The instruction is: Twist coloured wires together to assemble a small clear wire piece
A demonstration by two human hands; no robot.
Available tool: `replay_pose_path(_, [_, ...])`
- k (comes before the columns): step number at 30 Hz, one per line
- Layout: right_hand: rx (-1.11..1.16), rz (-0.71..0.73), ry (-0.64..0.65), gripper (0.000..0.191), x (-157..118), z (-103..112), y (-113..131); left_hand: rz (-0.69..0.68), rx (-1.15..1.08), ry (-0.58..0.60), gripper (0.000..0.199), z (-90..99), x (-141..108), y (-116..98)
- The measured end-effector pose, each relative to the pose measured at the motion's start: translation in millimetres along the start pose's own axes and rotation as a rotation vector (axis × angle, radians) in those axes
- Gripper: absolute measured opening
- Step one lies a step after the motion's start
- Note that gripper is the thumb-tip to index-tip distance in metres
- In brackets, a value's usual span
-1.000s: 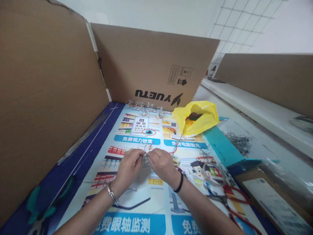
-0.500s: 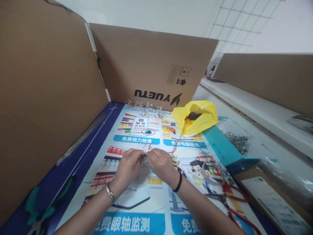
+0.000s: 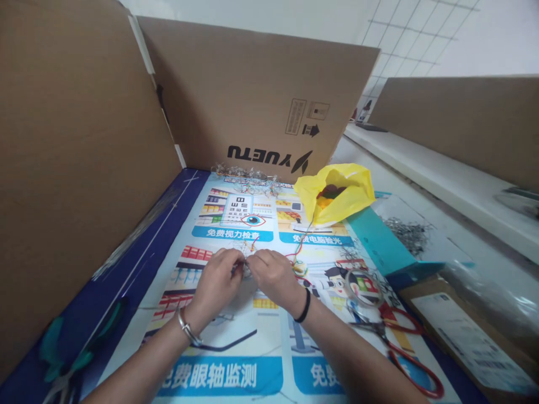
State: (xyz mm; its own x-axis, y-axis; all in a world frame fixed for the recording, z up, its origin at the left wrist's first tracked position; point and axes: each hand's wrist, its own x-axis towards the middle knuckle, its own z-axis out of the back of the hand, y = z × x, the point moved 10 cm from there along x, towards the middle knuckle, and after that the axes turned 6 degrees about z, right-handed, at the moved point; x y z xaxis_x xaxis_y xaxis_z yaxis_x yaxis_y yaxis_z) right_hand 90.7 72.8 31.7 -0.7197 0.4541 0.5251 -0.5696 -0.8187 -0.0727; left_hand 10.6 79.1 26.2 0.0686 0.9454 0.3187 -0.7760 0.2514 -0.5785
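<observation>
My left hand (image 3: 219, 279), with a silver bangle at its wrist, is closed in a pinch at the middle of the printed sheet (image 3: 236, 365). Touching or nearly touching it, my right hand (image 3: 275, 278), with a black band, pinches too. Between the fingertips is a small dark thing with thin wire ends, too small to name. Just beyond the hands lies a tangle of fine wire (image 3: 248, 246) with red and yellow bits. Red and green threads (image 3: 300, 247) run from near a small spool (image 3: 300, 268) towards the yellow bag (image 3: 337, 193).
Red-handled scissors (image 3: 396, 336) and a tape roll (image 3: 364, 289) lie at right, beside a packaged box (image 3: 471, 336). Green-handled pliers (image 3: 63, 359) are at lower left. Cardboard panels (image 3: 252, 84) stand behind and left. Wire pieces (image 3: 406, 235) lie beyond the teal folder (image 3: 379, 238).
The view has tilted a little, so the surroundings sit slightly higher in the picture. Both hands keep their pinch at the same place over the sheet, with the fingers only slightly shifted.
</observation>
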Motion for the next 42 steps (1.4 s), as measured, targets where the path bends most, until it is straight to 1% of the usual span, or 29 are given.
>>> replay_pose_path(5, [-0.011,-0.006,0.040,0.012,1.4,0.7,2.1,0.108,0.119,0.096,0.014,-4.4,-0.3,5.1])
replay_pose_path(9, [-0.039,0.003,0.057,0.012,2.5,1.5,5.8,0.153,0.295,0.139,0.015,-3.3,-1.4,4.1])
replay_pose_path(11, [-0.034,-0.005,0.054,0.012,2.5,1.6,5.8,0.143,0.377,0.154,0.015,-2.2,-2.3,1.3])
replay_pose_path(14, [-0.017,-0.017,0.035,0.013,2.3,2.6,4.9,0.092,0.452,0.170,0.018,-2.1,-4.0,-4.7])
replay_pose_path(17, [0.010,-0.016,0.002,0.014,1.8,4.8,4.8,0.044,0.469,0.171,0.021,-2.9,-4.6,-9.1])
replay_pose_path(20, [0.030,-0.022,-0.016,0.015,0.4,5.2,3.0,0.040,0.445,0.184,0.019,-3.6,-3.5,-7.8])
replay_pose_path(25, [0.051,-0.014,-0.008,0.013,-3.4,-1.3,0.1,0.080,0.342,0.180,0.016,3.3,-0.4,-3.8])
replay_pose_path(29, [0.080,-0.052,-0.037,0.010,-4.9,-2.4,-3.8,0.106,0.215,0.204,0.017,4.9,1.0,-3.0])
replay_pose_path(32, [0.121,-0.065,-0.043,0.012,-3.3,-1.6,-3.6,0.078,0.062,0.191,0.017,4.1,2.9,-6.6])
replay_pose_path(34, [0.149,-0.074,-0.055,0.012,-1.8,0.6,-3.8,0.041,-0.076,0.159,0.017,5.0,4.5,-10.1])
replay_pose_path(36, [0.176,-0.093,-0.074,0.013,-0.6,3.4,-5.9,0.039,-0.237,0.127,0.017,6.6,6.1,-9.3])
replay_pose_path(38, [0.209,-0.118,-0.090,0.012,0.0,5.3,-9.2,0.122,-0.390,0.127,0.019,4.6,7.1,0.2])
replay_pose_path(42, [0.282,-0.135,-0.083,0.014,1.0,4.5,-12.8,0.381,-0.615,0.203,0.026,-9.7,3.2,25.4])
